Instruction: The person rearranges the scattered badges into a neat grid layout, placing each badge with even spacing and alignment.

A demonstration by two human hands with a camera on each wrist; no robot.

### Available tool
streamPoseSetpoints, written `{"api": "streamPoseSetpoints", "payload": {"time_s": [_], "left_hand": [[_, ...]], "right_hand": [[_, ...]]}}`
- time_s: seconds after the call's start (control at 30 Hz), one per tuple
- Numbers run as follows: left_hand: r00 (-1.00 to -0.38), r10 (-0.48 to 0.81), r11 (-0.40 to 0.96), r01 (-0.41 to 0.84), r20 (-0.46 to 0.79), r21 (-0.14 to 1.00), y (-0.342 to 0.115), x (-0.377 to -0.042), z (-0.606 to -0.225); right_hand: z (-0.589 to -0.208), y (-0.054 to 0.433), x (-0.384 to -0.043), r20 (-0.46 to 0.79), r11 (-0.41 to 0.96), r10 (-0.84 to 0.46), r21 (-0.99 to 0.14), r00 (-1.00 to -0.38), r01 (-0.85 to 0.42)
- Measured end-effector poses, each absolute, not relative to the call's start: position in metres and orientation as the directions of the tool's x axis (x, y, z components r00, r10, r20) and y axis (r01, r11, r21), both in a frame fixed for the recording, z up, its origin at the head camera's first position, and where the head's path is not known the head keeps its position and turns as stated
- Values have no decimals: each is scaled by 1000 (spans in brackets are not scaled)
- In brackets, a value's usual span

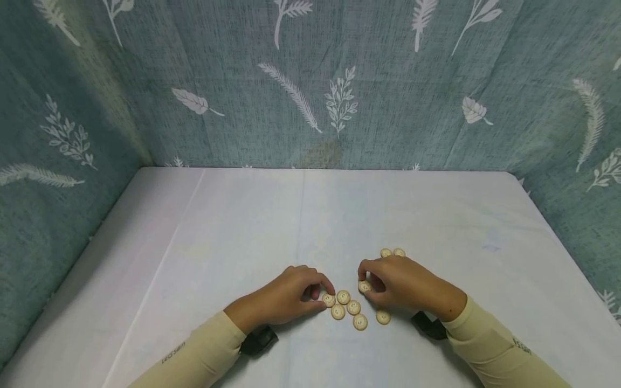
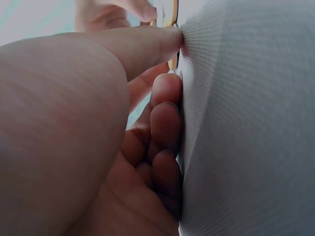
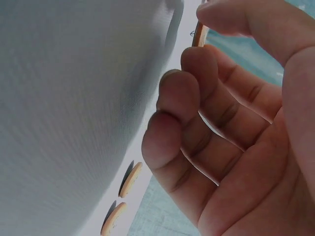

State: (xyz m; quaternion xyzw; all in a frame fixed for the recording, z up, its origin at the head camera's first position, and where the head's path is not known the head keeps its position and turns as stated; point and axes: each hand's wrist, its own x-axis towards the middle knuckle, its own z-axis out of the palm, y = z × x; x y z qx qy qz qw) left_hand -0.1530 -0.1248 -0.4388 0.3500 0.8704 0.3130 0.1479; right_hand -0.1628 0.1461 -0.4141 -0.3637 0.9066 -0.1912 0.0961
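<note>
Several round, pale wooden buttons lie on a white cloth in the head view. My left hand (image 1: pixel 296 293) has thumb and index finger at opposite edges of the leftmost button (image 1: pixel 328 300), which is flat on the cloth. Its other fingers curl under the palm in the left wrist view. With thumb and index finger, my right hand (image 1: pixel 405 280) pinches another button (image 1: pixel 365 286). This button (image 3: pixel 199 35) shows edge-on between the fingertips in the right wrist view. Between the hands lie a few loose buttons, among them the nearest one (image 1: pixel 360 322).
Two buttons (image 1: pixel 399 252) sit just beyond the right hand, partly behind it. One more button (image 1: pixel 383 317) lies below the right palm. The white-covered table (image 1: pixel 233 215) is bordered by green leaf-patterned curtains (image 1: pixel 242 108) at the back and sides.
</note>
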Motion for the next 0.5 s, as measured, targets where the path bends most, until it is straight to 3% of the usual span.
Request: {"api": "streamPoseSetpoints", "payload": {"time_s": [0.3,0.5], "left_hand": [[-710,704,552,525,-25,648,-125,-153,-439],[-713,699,569,514,-49,641,-124,-152,-439]], "right_hand": [[-417,148,-166,20,684,-681,-340,-732,-645],[-415,149,-167,16,736,-628,-314,-778,-600]]}}
